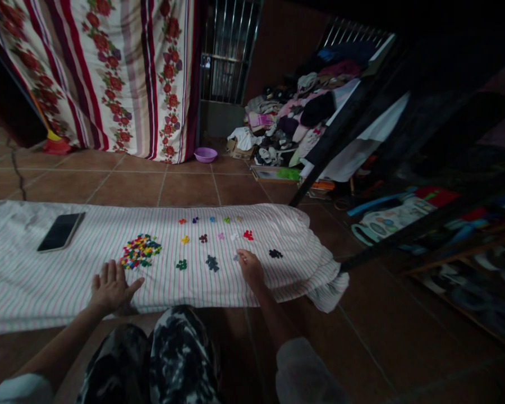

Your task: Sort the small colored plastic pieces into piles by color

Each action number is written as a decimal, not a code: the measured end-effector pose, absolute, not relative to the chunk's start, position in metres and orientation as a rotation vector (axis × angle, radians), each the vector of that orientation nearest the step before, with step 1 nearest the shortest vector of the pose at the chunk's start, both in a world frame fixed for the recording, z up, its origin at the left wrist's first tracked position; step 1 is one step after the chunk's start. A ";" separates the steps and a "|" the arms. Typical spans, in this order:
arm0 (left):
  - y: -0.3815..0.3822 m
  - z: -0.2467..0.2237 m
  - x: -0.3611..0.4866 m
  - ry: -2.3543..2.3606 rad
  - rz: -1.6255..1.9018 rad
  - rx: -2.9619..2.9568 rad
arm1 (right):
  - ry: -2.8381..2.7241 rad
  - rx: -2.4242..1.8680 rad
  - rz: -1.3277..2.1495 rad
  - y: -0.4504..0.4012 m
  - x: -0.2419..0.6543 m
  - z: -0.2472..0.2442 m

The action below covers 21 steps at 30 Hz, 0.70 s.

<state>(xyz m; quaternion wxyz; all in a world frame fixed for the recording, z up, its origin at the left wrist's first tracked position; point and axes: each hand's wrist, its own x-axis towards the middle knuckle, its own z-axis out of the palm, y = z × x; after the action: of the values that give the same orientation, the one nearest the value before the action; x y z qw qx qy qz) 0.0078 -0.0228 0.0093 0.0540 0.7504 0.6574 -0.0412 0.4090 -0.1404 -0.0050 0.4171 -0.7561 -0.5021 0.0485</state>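
1. Your left hand (111,287) lay palm down on the striped cloth (88,280) over the table, its fingers a little apart, just beside the mixed pile (141,251) of small coloured pieces.
2. Your right hand (251,269) was over a few pale grey pieces (236,258), thumb and forefinger close together; you could not tell whether they gripped one.
3. Beyond that hand lay the white pieces (234,237) and red pieces (248,235); the black pieces (275,254) were to its right, the dark grey pieces (212,263) and green pieces (181,264) to its left.
4. More small single-colour groups lay in the two far rows.
5. A phone (61,232) lay left of the mixed pile, apart from it.
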 end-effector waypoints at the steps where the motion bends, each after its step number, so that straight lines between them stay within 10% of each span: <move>1: -0.023 0.010 0.008 2.000 -0.129 2.279 | -1.268 -1.909 0.110 -0.141 0.408 -0.005; 21: -0.026 0.014 0.009 1.966 -0.125 2.301 | -0.878 -2.060 -0.397 -0.169 0.518 -0.021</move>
<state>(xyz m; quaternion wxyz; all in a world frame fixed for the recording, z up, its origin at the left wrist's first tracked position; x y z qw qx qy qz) 0.0086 -0.0256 0.0139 0.0564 0.7584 0.6480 -0.0412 0.5179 -0.1694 -0.0207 0.4200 -0.8220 -0.3504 -0.1584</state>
